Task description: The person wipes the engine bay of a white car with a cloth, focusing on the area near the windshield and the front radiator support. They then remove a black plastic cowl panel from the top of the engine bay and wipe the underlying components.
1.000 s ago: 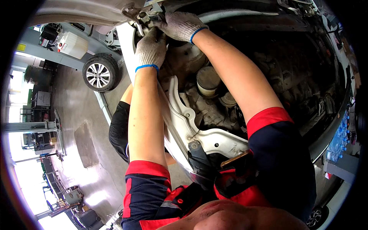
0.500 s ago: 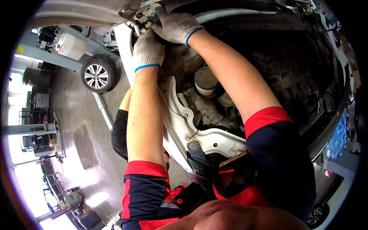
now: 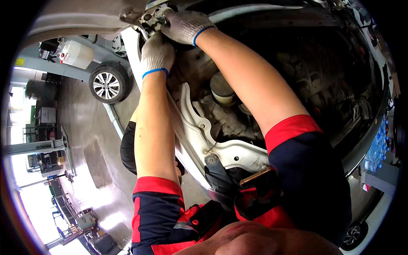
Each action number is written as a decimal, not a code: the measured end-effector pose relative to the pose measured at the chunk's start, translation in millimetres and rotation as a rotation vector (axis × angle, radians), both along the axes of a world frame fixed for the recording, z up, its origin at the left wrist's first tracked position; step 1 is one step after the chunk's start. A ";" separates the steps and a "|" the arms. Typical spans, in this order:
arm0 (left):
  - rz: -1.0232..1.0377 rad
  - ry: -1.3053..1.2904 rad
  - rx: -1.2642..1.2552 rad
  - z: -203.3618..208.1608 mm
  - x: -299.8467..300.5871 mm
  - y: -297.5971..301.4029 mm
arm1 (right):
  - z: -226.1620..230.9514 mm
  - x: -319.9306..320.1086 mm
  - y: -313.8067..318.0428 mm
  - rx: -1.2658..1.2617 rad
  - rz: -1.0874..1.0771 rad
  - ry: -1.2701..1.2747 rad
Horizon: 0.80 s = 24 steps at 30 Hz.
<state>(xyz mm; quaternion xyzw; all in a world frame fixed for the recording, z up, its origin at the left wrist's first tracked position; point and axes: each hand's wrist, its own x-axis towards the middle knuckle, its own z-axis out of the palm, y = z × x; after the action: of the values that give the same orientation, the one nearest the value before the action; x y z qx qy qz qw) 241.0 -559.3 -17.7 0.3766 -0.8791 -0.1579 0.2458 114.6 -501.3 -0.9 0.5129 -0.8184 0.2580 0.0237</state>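
Both my hands wear light knitted gloves with blue cuffs and reach to the hood hinge [image 3: 149,20] at the far left corner of a car's engine bay. My left hand [image 3: 158,54] is just below the hinge, its fingers curled up against the metal and mostly hidden by the glove's back. From the right, my right hand [image 3: 185,27] presses in beside the hinge, fingers bent around a small part there that I cannot make out. The raised hood [image 3: 80,16] spans the top left. Beneath my hands runs the white fender edge [image 3: 135,46].
The engine bay holds a round reservoir [image 3: 222,87] and a white body panel [image 3: 231,154] near me. Another person's dark sleeve [image 3: 128,146] shows beside my left forearm. A wheel [image 3: 108,83] stands at left by a lift post. Water bottles [image 3: 376,148] are at right.
Both hands have shifted slightly left in the picture, along with the view. My right hand sits a little lower against the hinge, and more of the hinge shows.
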 end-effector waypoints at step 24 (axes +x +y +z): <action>0.077 0.106 0.192 15.2 4.6 1.8 | 24.1 -16.2 -8.7 0.009 0.115 -0.051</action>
<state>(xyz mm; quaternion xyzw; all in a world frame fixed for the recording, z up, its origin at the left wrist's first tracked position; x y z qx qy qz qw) 245.7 -557.5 -2.5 0.4229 -0.8307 -0.2513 0.2606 98.4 -509.9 23.2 0.5525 -0.7891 0.2681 -0.0142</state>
